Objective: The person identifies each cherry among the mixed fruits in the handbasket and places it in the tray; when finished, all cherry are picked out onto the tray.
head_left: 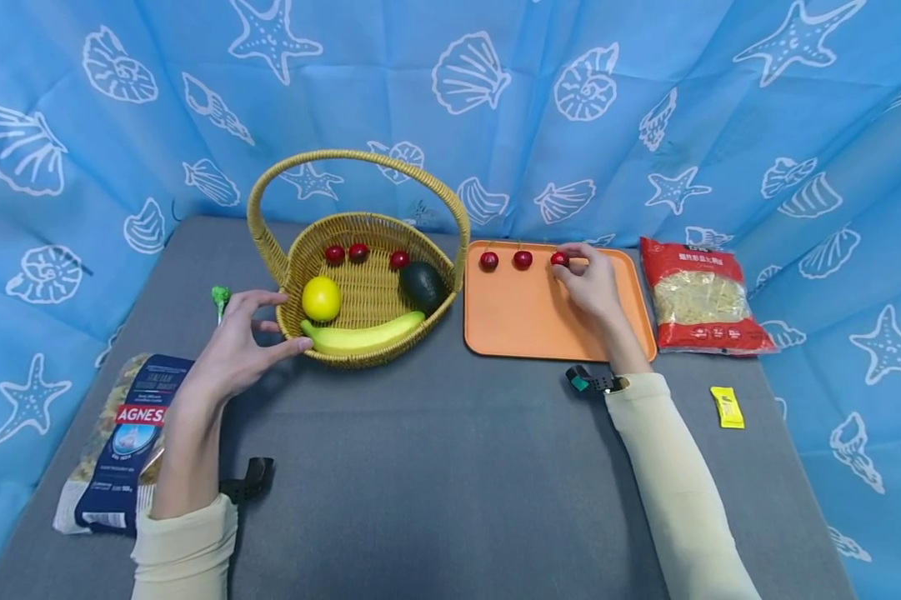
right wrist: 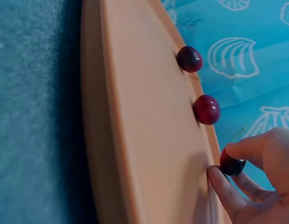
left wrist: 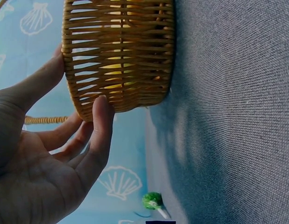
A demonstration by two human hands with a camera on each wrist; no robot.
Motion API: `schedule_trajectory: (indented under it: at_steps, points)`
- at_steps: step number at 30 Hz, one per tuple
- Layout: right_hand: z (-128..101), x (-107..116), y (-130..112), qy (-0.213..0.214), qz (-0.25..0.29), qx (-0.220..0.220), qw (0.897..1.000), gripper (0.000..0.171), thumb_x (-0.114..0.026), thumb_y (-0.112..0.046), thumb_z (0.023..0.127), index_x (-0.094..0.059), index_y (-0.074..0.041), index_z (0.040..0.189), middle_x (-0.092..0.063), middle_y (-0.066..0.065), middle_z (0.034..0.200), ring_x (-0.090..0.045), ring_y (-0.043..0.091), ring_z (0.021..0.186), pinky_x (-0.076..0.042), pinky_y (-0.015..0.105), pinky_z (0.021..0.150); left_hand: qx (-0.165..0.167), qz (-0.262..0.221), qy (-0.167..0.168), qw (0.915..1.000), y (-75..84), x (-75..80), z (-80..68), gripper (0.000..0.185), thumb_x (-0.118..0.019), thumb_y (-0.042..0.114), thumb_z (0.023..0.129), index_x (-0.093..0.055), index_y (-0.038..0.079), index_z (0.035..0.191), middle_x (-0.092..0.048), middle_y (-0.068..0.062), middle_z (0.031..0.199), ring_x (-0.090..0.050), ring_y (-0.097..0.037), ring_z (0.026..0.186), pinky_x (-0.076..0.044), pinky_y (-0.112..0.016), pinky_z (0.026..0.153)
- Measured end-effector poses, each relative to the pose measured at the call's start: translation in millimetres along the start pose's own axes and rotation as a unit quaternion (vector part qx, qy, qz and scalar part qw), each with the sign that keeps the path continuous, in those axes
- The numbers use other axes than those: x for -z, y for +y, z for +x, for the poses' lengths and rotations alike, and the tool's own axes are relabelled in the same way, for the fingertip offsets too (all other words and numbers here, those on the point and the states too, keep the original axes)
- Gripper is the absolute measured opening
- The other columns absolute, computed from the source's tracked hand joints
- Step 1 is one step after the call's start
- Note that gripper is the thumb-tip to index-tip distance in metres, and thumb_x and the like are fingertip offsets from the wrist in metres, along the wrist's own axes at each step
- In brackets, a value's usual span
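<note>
A wicker basket [head_left: 360, 360] with a tall handle holds a yellow lemon [head_left: 321, 298], a banana [head_left: 363, 335], a dark green avocado [head_left: 423, 286] and three cherries [head_left: 357, 252]. My left hand [head_left: 232, 346] grips the basket's left end, thumb at the front rim; in the left wrist view its fingers rest against the woven wall [left wrist: 121, 60]. On the orange tray [head_left: 518, 321], my right hand [head_left: 593, 283] pinches a cherry [head_left: 559, 259] between thumb and fingers near the back edge. Two other cherries, one [head_left: 523, 260] nearer and one [head_left: 488, 261] farther left, sit in a row beside it.
Right of the tray lies a red bag of pasta [head_left: 701, 296], with a small yellow packet [head_left: 728, 407] closer to me. A blue AGNESI pasta bag [head_left: 123, 450] lies beside my left forearm. Behind it is a small green-topped item [head_left: 221, 297]. A blue shell-patterned curtain [head_left: 525, 125] borders the table.
</note>
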State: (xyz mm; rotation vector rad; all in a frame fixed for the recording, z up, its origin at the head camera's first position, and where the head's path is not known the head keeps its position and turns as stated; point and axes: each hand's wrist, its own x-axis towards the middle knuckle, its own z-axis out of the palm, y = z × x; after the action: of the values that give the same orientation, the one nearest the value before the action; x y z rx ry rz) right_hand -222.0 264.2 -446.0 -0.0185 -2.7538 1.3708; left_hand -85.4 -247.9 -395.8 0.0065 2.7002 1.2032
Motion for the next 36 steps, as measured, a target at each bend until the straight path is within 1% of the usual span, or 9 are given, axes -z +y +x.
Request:
schedule_trajectory:
  at_steps: [2, 5, 8, 14, 19, 26, 30, 33, 36]
  points:
    - [5.3, -4.7, 2.1, 0.019, -0.021, 0.023, 0.999, 0.034, -0.071, -0.010, 0.105, -0.068, 0.001, 0.136, -0.068, 0.026, 0.137, -0.075, 0.042, 0.118, -0.064, 0.030, 0.097, 0.001, 0.000, 0.000, 1.0000, 0.5, 0.1, -0.1, 0.083, -0.083, 0.038, 0.098, -0.042, 0.002, 0.161, -0.028, -0.028, 0.168, -0.055, -0.047, 0.132, -0.054, -0.061, 0.104]
    - [11.7, -10.6, 4.0, 0.035, -0.032, 0.038, 0.998, 0.033, -0.074, -0.008, 0.102, -0.069, 0.004, 0.133, -0.065, 0.029, 0.134, -0.074, 0.046, 0.118, -0.062, 0.051, 0.106, 0.001, -0.001, -0.001, 1.0000, 1.0, 0.4, -0.2, 0.083, -0.083, 0.037, 0.098, -0.042, 0.002, 0.161, -0.028, -0.028, 0.168, -0.055, -0.047, 0.132, -0.054, -0.060, 0.103]
    - [16.1, -14.0, 4.6, 0.039, -0.041, 0.035, 0.998, 0.034, -0.075, -0.008, 0.101, -0.069, 0.005, 0.132, -0.061, 0.031, 0.133, -0.073, 0.048, 0.119, -0.059, 0.058, 0.108, 0.000, 0.000, 0.000, 1.0000, 1.0, 0.6, -0.2, 0.083, -0.083, 0.037, 0.098, -0.041, 0.002, 0.161, -0.028, -0.029, 0.168, -0.055, -0.048, 0.132, -0.054, -0.061, 0.103]
    - [19.8, -15.7, 3.1, 0.021, -0.060, 0.016, 0.998, 0.037, -0.077, -0.010, 0.100, -0.066, 0.003, 0.133, -0.059, 0.030, 0.132, -0.067, 0.045, 0.116, -0.056, 0.056, 0.108, 0.000, -0.001, -0.002, 1.0000, 1.5, 0.6, 0.1, 0.084, -0.083, 0.037, 0.098, -0.041, 0.001, 0.161, -0.029, -0.029, 0.167, -0.056, -0.049, 0.132, -0.054, -0.061, 0.103]
    - [20.7, -16.1, 2.5, 0.013, -0.067, 0.017, 0.998, 0.039, -0.078, -0.010, 0.099, -0.066, 0.002, 0.133, -0.058, 0.030, 0.131, -0.064, 0.044, 0.115, -0.054, 0.055, 0.105, 0.003, 0.001, -0.002, 1.0000, 0.9, 1.1, 1.6, 0.086, -0.083, 0.038, 0.098, -0.040, 0.002, 0.162, -0.027, -0.029, 0.168, -0.054, -0.048, 0.133, -0.054, -0.063, 0.104]
    - [10.7, -12.5, -1.8, 0.030, -0.040, 0.030, 0.998, 0.040, -0.077, -0.010, 0.101, -0.065, 0.003, 0.136, -0.056, 0.031, 0.135, -0.066, 0.049, 0.123, -0.055, 0.061, 0.112, 0.008, -0.001, -0.006, 1.0000, -0.1, 0.7, 1.6, 0.086, -0.083, 0.038, 0.098, -0.040, 0.003, 0.163, -0.026, -0.029, 0.169, -0.053, -0.049, 0.134, -0.054, -0.063, 0.103]
    - [1.6, -8.4, -11.3, 0.042, -0.005, 0.037, 0.998, 0.039, -0.075, -0.011, 0.102, -0.064, 0.004, 0.137, -0.060, 0.030, 0.137, -0.066, 0.046, 0.125, -0.056, 0.060, 0.112, 0.007, -0.001, -0.005, 1.0000, -0.1, 0.6, 1.2, 0.086, -0.083, 0.038, 0.098, -0.040, 0.002, 0.162, -0.026, -0.029, 0.169, -0.054, -0.048, 0.134, -0.054, -0.062, 0.103]
    - [-6.4, -5.9, -24.6, 0.052, 0.032, 0.049, 0.997, 0.037, -0.075, -0.008, 0.102, -0.065, 0.004, 0.136, -0.065, 0.028, 0.138, -0.066, 0.042, 0.126, -0.059, 0.054, 0.111, 0.005, -0.001, -0.003, 1.0000, 0.2, 0.5, 0.5, 0.085, -0.083, 0.037, 0.098, -0.041, 0.002, 0.162, -0.027, -0.029, 0.169, -0.054, -0.048, 0.133, -0.054, -0.060, 0.103]
    - [-18.3, -3.9, -43.0, 0.062, 0.067, 0.076, 0.993, 0.034, -0.075, -0.007, 0.101, -0.067, 0.005, 0.133, -0.070, 0.024, 0.134, -0.070, 0.037, 0.121, -0.062, 0.036, 0.107, 0.004, -0.002, -0.002, 1.0000, 0.4, 0.6, -0.3, 0.084, -0.083, 0.037, 0.098, -0.041, 0.002, 0.162, -0.027, -0.029, 0.168, -0.055, -0.048, 0.133, -0.055, -0.059, 0.102]
